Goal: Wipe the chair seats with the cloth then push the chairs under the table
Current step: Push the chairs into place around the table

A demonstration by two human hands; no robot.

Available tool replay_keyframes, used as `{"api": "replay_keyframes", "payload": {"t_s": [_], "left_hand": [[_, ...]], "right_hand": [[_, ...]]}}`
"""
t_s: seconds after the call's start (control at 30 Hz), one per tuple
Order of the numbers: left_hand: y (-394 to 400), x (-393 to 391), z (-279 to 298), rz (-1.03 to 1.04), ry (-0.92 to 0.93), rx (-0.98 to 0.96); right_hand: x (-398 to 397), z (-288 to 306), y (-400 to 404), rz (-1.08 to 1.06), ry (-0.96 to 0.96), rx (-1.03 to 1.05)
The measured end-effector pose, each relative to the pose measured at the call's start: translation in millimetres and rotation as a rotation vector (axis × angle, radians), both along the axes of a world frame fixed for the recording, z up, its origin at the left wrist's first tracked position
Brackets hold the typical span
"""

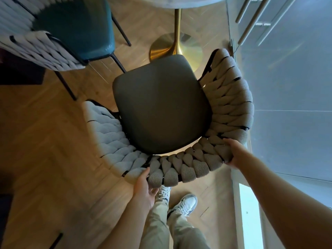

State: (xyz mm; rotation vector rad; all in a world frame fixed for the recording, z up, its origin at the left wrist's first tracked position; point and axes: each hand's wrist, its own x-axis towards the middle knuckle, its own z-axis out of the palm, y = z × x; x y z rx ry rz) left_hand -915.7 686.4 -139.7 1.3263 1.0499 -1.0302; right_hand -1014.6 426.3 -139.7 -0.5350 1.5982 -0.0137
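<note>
A chair with a dark grey seat (159, 105) and a thick woven beige backrest (231, 105) stands right below me. My left hand (143, 187) grips the lower left of the backrest's rim, thumb on top. Further round on the right of that rim, my right hand (233, 153) holds the weave, fingers curled over its outer side. The round table's edge (194, 1) shows at the top, on a gold pedestal base (177, 45) just beyond the seat's front. A second chair with a teal seat (77, 26) stands at the upper left. No cloth is visible.
Grey cabinet fronts (287, 78) with long bar handles (251, 20) run close along the right of the chair. The floor is herringbone wood (45, 141). My legs and white sneakers (185, 203) stand directly behind the backrest. A dark object (18, 72) sits at the far left.
</note>
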Motion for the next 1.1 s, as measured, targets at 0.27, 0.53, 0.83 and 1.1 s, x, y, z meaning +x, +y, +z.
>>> {"api": "replay_keyframes", "payload": {"t_s": [0.27,0.53,0.83,1.1], "left_hand": [[2.3,0.4,-9.3,0.029,-0.030,0.041],[12.9,15.5,-15.9,-0.101,-0.087,0.038],[-3.6,53.9,-23.0,-0.245,-0.148,0.020],[-29.5,97.6,-33.1,-0.334,-0.197,-0.001]], "right_hand": [[-3.8,-4.6,0.0,-0.065,-0.004,-0.048],[-4.7,-8.2,8.3,-0.125,-0.007,-0.064],[-2.4,-15.9,5.3,-0.225,0.004,-0.051],[16.0,-16.7,-11.0,-0.291,-0.018,-0.040]]}}
